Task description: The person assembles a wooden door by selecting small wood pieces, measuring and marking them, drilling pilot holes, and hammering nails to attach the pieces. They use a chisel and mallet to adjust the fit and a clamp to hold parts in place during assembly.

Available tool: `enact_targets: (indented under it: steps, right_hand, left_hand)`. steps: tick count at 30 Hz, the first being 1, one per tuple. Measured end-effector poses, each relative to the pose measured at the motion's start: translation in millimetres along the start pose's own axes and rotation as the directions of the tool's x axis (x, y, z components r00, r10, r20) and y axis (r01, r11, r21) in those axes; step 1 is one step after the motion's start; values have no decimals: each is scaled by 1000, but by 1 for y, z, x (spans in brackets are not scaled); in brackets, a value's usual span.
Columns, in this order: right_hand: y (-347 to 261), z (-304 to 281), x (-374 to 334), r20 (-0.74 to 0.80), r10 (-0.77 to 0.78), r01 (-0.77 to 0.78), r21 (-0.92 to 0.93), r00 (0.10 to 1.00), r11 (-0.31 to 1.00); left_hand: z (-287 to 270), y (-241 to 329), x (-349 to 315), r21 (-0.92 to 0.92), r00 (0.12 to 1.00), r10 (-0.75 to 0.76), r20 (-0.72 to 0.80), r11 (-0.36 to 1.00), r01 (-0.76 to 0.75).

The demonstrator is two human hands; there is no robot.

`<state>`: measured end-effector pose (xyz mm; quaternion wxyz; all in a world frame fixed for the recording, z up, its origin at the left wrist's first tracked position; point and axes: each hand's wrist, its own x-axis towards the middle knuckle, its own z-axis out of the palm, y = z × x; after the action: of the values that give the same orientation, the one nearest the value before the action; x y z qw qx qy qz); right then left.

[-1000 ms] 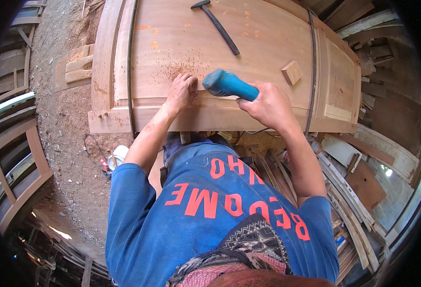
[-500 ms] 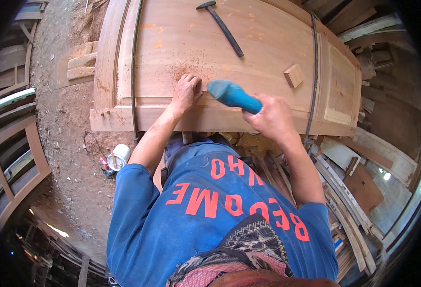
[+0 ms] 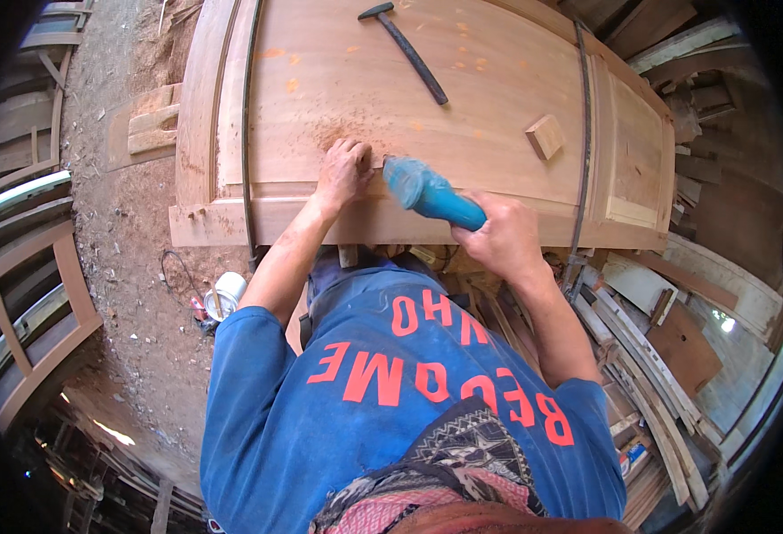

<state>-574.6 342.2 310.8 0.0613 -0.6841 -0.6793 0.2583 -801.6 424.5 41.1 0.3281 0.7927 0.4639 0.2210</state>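
My right hand is closed round the narrow end of a teal tool with a bulky, rounded head; its exact kind is not clear. The tool slants over the near part of a wooden door panel, its head close to my left hand. My left hand rests closed on the panel, fingers bent. Whatever it may grip is hidden. Fine wood shavings lie just beyond it. A hammer with a dark handle lies farther off on the panel, and a small wooden block sits to the right.
Two dark bars cross the panel, one on each side. A white pot stands on the dirt floor at left. Wooden frames lean at far left; boards and strips are piled at right.
The teal tool's head has dropped slightly toward me and its tilt has shifted. My left hand has stayed almost in place.
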Motion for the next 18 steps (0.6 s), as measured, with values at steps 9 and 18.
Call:
enact_targets:
  steps: [9,18]
  right_hand:
    - [58,-29,-85,-229,564,-327,621,793,712]
    - [154,-30,-249,-255,842,-17,954,476,299]
  left_hand:
    - [7,7,8,-88,993,-115,33,989,118]
    - [44,30,-10,102,872,-411,-267,887,450]
